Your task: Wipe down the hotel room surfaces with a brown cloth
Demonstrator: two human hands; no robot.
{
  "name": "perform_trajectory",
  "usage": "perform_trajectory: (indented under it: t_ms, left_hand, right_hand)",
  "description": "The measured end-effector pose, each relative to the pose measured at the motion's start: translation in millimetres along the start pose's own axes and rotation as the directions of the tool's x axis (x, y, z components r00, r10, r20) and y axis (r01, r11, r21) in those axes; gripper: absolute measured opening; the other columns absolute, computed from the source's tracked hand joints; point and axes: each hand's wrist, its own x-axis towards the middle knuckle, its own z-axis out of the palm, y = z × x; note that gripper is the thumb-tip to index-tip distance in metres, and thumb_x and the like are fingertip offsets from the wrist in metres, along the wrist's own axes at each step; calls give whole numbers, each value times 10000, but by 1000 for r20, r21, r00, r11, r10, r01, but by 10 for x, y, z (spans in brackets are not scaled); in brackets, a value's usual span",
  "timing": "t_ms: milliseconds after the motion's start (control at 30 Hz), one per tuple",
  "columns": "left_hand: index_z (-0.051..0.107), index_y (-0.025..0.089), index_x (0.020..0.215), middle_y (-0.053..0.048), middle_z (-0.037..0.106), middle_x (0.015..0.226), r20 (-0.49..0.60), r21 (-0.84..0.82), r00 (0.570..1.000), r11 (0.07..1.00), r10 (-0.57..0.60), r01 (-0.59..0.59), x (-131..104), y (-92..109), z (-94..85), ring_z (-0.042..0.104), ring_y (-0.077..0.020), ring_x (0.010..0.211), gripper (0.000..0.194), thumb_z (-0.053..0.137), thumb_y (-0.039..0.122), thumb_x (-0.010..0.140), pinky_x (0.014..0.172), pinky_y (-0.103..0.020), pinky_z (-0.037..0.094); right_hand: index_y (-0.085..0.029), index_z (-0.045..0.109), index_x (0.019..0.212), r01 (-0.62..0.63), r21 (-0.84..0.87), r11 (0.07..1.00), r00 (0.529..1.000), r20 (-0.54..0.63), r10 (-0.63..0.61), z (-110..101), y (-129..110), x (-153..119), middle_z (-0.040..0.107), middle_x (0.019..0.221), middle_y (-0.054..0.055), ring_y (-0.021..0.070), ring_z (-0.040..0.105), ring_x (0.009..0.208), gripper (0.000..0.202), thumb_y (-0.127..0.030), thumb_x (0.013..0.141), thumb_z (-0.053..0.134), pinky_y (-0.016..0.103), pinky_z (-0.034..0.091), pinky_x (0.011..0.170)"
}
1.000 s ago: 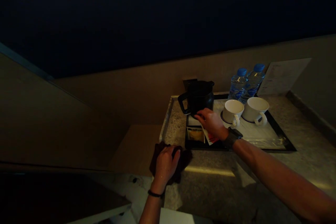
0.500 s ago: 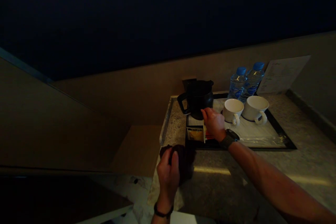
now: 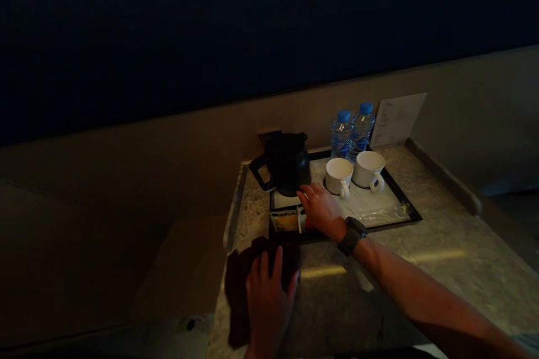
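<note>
My left hand [image 3: 269, 297] lies with fingers spread on a dark brown cloth [image 3: 238, 291] at the counter's front left. Over the front left of a black-rimmed tray [image 3: 383, 202] is my right hand [image 3: 322, 207], wearing a dark watch. Its fingers are slightly curled and apart, and I see nothing gripped between them. Just below that hand stand a yellow-brown sachet [image 3: 285, 222] and a white-and-red sachet [image 3: 301, 219], the latter partly hidden. Close beyond my right fingertips is a black kettle [image 3: 290, 165], its handle pointing left.
Two white cups [image 3: 338, 175] stand on the tray, with two blue-capped water bottles [image 3: 342, 136] behind. A clear plastic wrapper [image 3: 381, 216] lies along the tray's front. A printed sheet [image 3: 398, 119] leans on the wall. The stone counter [image 3: 446, 258] has a raised left edge.
My left hand has opened from a grip on the bunched cloth and lies flat on it, the cloth more spread. My right fingers have loosened near the sachets. The view has shifted right.
</note>
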Motion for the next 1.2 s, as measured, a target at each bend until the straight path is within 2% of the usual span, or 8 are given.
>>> perform_trajectory:
  t_ms: [133,367,567,733,833,933,1100,1200]
  left_hand:
    - [474,85,1348,-219,471,1349,38,56,995,994,-95,93,-154,-453,-11,475,-380,1170,672,460,540,854,878,-502,458]
    - [566,144,1272,-148,658,1147,243,-94,963,985,-121,147,-307,-607,-142,623,-318,998,536,443,441,843,868,-453,499]
    - [584,174,1209,-69,688,1139,441,-572,862,661,-251,486,64,346,-633,656,-231,1037,505,567,462,794,901,-330,539]
    - [546,194,1256,-75,648,1209,225,-580,957,765,-182,282,647,1346,-1025,636,-218,1066,468,558,405,838,945,-331,510]
    - [479,141,1322,-145,616,1228,234,-301,966,937,-106,176,1064,1865,-850,614,-256,1083,487,508,337,877,940,-383,494]
    - [573,53,1171,-209,661,1038,480,-17,868,988,-128,156,1424,2360,-467,651,-303,944,427,437,367,915,805,-414,522]
    - [646,122,980,-155,685,960,610,-316,749,946,260,-71,1722,2963,-113,658,-279,897,423,378,445,928,787,-388,514]
    - [657,113,988,-144,693,983,591,-537,714,844,376,0,1726,2986,-167,650,-267,921,378,505,440,874,826,-367,504]
  right_hand:
    - [-159,619,1077,155,165,974,987,-72,-145,-328,555,-399,629,1002,85,197,583,921,299,-285,1007,357,322,463,842]
    - [-72,514,1277,177,90,980,921,334,-198,-439,1699,-915,584,1122,170,291,540,1049,478,-351,899,599,429,459,911]
    - [-150,641,950,196,334,922,809,477,-344,-564,1849,-729,614,926,77,213,584,875,95,-177,869,600,334,462,792]
    - [-181,659,882,57,639,767,924,256,-282,-1063,2258,-569,627,882,47,180,595,815,270,-379,943,486,295,466,735]
    - [-195,666,950,-75,694,716,993,121,-13,-1422,2593,-573,642,843,37,188,604,802,369,-507,930,470,293,482,726]
    - [-208,666,990,-158,712,684,987,86,138,-1636,2867,-651,645,788,26,186,616,785,400,-554,911,482,281,501,702]
    - [-208,660,1009,-172,735,655,985,145,95,-1685,3076,-789,674,843,44,186,638,783,425,-579,905,479,293,539,718]
    - [-194,646,1052,-104,721,685,989,146,-4,-1668,3115,-776,676,852,56,198,645,770,420,-548,917,464,314,542,716]
